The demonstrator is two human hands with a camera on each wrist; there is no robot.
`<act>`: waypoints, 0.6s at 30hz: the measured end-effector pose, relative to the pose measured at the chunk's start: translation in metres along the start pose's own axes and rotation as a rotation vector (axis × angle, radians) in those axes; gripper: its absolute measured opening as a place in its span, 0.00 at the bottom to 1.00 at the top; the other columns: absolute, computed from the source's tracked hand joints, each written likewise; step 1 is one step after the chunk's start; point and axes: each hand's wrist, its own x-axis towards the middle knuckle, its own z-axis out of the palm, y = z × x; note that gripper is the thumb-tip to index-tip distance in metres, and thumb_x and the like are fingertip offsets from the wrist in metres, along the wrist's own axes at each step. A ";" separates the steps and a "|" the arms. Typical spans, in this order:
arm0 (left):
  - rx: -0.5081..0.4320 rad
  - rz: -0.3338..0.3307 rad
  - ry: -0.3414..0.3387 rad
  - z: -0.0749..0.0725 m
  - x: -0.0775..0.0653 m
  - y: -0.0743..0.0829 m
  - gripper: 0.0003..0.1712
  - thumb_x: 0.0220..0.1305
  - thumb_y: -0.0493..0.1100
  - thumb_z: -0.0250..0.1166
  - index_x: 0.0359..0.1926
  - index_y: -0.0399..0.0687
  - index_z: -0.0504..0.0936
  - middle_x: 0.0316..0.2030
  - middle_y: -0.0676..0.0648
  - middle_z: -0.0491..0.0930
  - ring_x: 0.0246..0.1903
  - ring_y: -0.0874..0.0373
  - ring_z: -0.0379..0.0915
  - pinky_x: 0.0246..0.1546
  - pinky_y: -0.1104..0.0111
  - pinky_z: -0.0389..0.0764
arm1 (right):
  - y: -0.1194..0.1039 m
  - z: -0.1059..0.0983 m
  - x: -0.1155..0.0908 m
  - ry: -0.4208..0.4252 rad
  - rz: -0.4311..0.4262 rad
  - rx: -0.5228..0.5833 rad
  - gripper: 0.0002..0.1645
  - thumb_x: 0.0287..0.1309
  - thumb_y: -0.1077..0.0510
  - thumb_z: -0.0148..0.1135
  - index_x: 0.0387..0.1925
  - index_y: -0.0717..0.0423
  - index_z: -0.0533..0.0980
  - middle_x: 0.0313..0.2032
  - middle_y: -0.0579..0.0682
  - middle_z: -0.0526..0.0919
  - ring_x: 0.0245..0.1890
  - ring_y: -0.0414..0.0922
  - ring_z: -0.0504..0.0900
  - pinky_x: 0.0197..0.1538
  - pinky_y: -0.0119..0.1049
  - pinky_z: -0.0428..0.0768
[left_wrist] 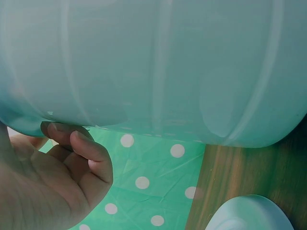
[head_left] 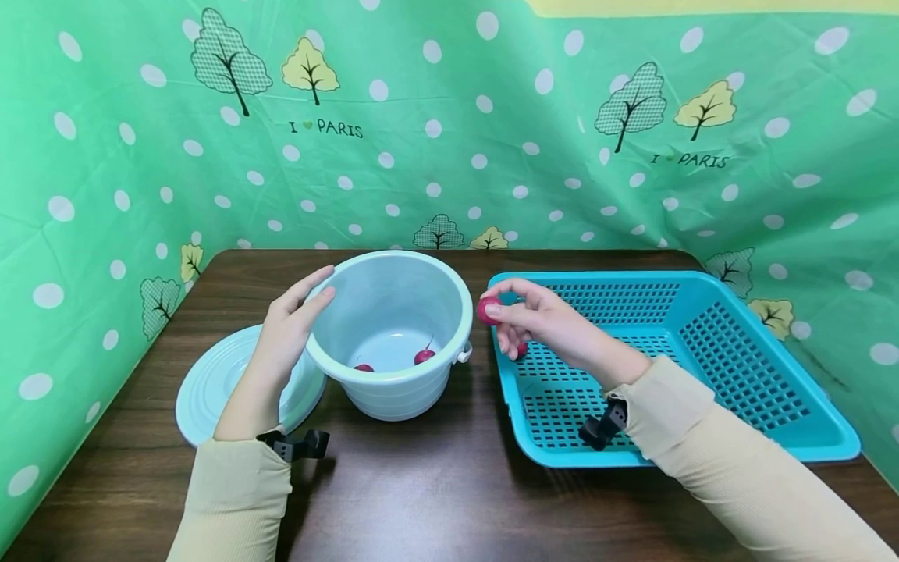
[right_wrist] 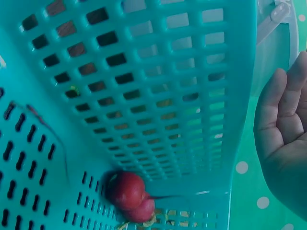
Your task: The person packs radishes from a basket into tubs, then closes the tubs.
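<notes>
A light blue bucket (head_left: 389,394) stands upright on the table, with two radishes on its bottom: one radish (head_left: 424,357) at the right, another (head_left: 364,368) at the left. My left hand (head_left: 281,332) grips the bucket's left rim; in the left wrist view its fingers (left_wrist: 93,153) curl against the bucket wall. Between thumb and fingertips, my right hand (head_left: 541,321) pinches a red radish (head_left: 488,310) above the near-left rim of the blue basket (head_left: 765,382). Inside the basket, the right wrist view has two radishes (right_wrist: 127,190) touching each other in a corner.
A round light blue lid (head_left: 204,390) lies flat on the table (head_left: 421,499) left of the bucket, partly behind my left forearm. The bucket's handle joint (head_left: 464,353) sticks out toward the basket. A green dotted cloth (head_left: 449,117) hangs behind and beside the table.
</notes>
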 end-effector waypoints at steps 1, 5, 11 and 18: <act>0.000 0.000 0.000 0.000 0.000 0.000 0.31 0.74 0.55 0.54 0.73 0.53 0.65 0.74 0.50 0.61 0.76 0.52 0.50 0.74 0.46 0.52 | -0.001 0.001 0.000 -0.002 -0.001 0.001 0.19 0.72 0.54 0.55 0.58 0.58 0.68 0.20 0.49 0.81 0.20 0.44 0.80 0.28 0.35 0.77; 0.000 0.000 -0.001 0.000 0.000 0.000 0.31 0.74 0.55 0.54 0.74 0.53 0.65 0.74 0.50 0.61 0.76 0.52 0.50 0.74 0.46 0.52 | -0.005 0.005 0.002 -0.011 0.000 0.004 0.18 0.72 0.54 0.54 0.58 0.57 0.68 0.19 0.49 0.81 0.19 0.44 0.80 0.25 0.32 0.73; 0.003 0.005 0.001 0.000 0.000 0.000 0.30 0.75 0.54 0.53 0.73 0.53 0.65 0.74 0.49 0.61 0.75 0.51 0.51 0.73 0.46 0.53 | -0.008 0.008 0.003 -0.025 -0.006 -0.002 0.17 0.72 0.54 0.54 0.57 0.56 0.68 0.19 0.49 0.81 0.19 0.44 0.80 0.24 0.31 0.74; 0.004 0.004 0.005 0.000 0.000 0.000 0.31 0.74 0.54 0.54 0.74 0.52 0.65 0.74 0.49 0.61 0.75 0.51 0.51 0.74 0.46 0.53 | -0.013 0.012 0.004 -0.067 -0.010 -0.020 0.19 0.71 0.54 0.55 0.58 0.56 0.68 0.20 0.51 0.81 0.20 0.46 0.81 0.27 0.33 0.77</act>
